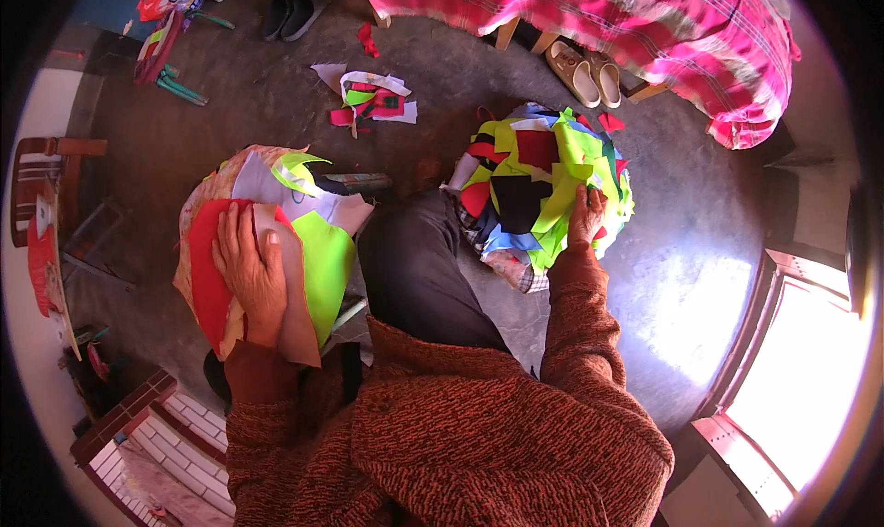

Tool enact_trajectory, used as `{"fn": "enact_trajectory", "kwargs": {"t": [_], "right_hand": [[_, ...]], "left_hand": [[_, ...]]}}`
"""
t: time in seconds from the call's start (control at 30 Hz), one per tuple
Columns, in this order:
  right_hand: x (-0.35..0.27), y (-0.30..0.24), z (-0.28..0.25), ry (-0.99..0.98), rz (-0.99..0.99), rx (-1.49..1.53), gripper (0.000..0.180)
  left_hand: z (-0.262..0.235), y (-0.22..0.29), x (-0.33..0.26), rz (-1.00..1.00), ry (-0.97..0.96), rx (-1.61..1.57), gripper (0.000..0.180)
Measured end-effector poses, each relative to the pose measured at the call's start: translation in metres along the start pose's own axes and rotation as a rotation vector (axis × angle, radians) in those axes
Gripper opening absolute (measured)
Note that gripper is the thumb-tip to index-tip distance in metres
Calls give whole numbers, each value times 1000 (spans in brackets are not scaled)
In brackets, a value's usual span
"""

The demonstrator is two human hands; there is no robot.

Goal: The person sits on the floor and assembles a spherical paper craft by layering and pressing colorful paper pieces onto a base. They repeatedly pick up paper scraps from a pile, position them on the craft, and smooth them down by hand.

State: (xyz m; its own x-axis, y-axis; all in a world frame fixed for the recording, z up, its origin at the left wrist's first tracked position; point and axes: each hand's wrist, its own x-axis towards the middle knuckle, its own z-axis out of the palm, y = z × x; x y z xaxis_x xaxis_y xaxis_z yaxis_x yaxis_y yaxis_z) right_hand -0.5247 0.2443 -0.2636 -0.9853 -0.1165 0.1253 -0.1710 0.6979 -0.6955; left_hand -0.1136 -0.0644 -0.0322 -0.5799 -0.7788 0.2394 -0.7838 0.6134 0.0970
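My left hand (251, 267) lies flat, fingers extended, on a red fabric piece (207, 255). Beneath and beside that piece are a brownish-pink cloth (293, 292), a bright yellow-green cloth (324, 267) and a pale lavender cloth (256, 186), stacked over a patterned bundle to my left. On the right, my right hand (587, 217) reaches onto a heaped pile of fabric scraps (520, 204). Its fingers are bent and closed on a yellow-green fabric scrap (557, 212) at the pile's near right side. Black, red, blue and white scraps show around it.
A smaller heap of scraps (373, 101) lies on the dark floor ahead, with a red scrap (367, 40) beyond it. Beige clogs (585, 74) and dark slippers (299, 16) stand farther off. A pink plaid cloth (589, 6) hangs at the back. A bright opening (801, 370) is at right.
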Motion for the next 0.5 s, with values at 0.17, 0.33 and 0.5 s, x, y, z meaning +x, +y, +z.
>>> {"fn": "enact_trajectory", "kwargs": {"t": [0.17,0.33,0.5], "right_hand": [[2,-13,-25,-9,105,70,41],[12,-6,-44,-84,208,268,45],[9,-50,-66,-187,370,983,45]], "left_hand": [[-1,1,-1,-23,-8,10,48],[1,0,-2,-28,-6,19,48],[2,0,-4,-24,10,15,48]]}}
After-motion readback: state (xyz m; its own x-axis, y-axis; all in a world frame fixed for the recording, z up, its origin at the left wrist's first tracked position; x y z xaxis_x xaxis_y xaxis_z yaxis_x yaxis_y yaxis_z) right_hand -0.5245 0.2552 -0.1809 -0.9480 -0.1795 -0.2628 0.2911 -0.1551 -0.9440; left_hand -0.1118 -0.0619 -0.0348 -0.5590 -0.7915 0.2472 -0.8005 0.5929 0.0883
